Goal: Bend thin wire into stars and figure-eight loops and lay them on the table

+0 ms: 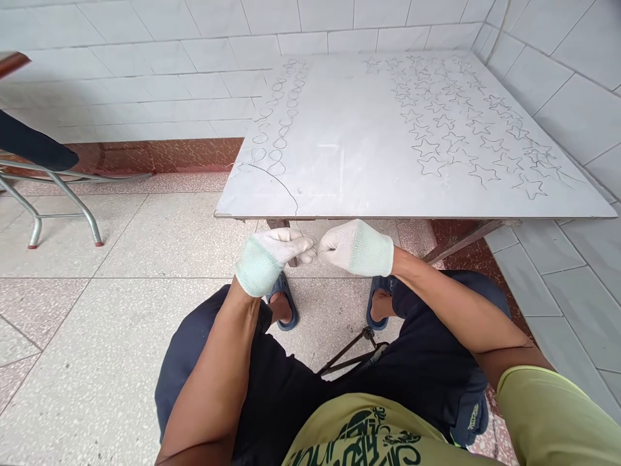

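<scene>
Both hands wear white knit gloves with pale green cuffs and meet just off the table's front edge. Thumb and fingers of my left hand (286, 249) pinch a thin dark wire (286, 188), which curves up and left over the table from the fingertips. My right hand (347, 246) is closed, its fingertips against those of the left at the wire's near end. The exact grip between the fingers is too small to make out. On the table lie several wire stars (453, 138) at the right and two columns of looped wire shapes (275, 155) at the left.
The white-topped table (359, 181) stands against tiled walls (310, 44). At the left, a metal-legged stool (63, 215) stands on the speckled floor, with another person's dark-clothed leg (33, 142) above it. Below my lap shows a dark folding frame (352, 353).
</scene>
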Action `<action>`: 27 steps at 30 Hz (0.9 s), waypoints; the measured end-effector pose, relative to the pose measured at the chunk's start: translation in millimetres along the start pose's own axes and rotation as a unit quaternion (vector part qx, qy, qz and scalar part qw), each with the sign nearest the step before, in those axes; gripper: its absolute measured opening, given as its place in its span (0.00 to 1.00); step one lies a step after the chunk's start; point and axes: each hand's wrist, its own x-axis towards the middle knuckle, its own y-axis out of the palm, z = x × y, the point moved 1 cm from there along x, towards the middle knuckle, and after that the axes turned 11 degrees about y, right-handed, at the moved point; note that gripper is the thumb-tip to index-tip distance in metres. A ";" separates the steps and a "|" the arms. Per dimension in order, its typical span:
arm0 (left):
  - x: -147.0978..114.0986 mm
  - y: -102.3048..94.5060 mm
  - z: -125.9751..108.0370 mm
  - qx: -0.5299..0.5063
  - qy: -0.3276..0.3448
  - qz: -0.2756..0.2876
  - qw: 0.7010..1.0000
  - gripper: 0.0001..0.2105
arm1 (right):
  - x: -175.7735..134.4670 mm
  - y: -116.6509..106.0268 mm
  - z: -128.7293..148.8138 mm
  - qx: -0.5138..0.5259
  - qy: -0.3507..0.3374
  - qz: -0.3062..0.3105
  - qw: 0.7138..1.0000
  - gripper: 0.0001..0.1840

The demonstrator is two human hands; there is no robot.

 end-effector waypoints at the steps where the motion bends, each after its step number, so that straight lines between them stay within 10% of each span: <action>1: 1.1 0.0 1.0 -0.002 -0.007 -0.001 1.000 0.14 | 0.8 -0.2 0.6 0.010 0.018 0.010 1.000 0.14; 12: 5.2 -5.0 -2.5 -0.020 0.012 -0.059 0.998 0.14 | 8.3 -12.5 -17.1 0.301 0.108 0.064 0.945 0.13; 27: 5.6 -4.7 2.7 -0.011 0.000 -0.009 1.000 0.16 | 2.2 -12.6 -5.5 0.258 0.123 0.112 0.952 0.08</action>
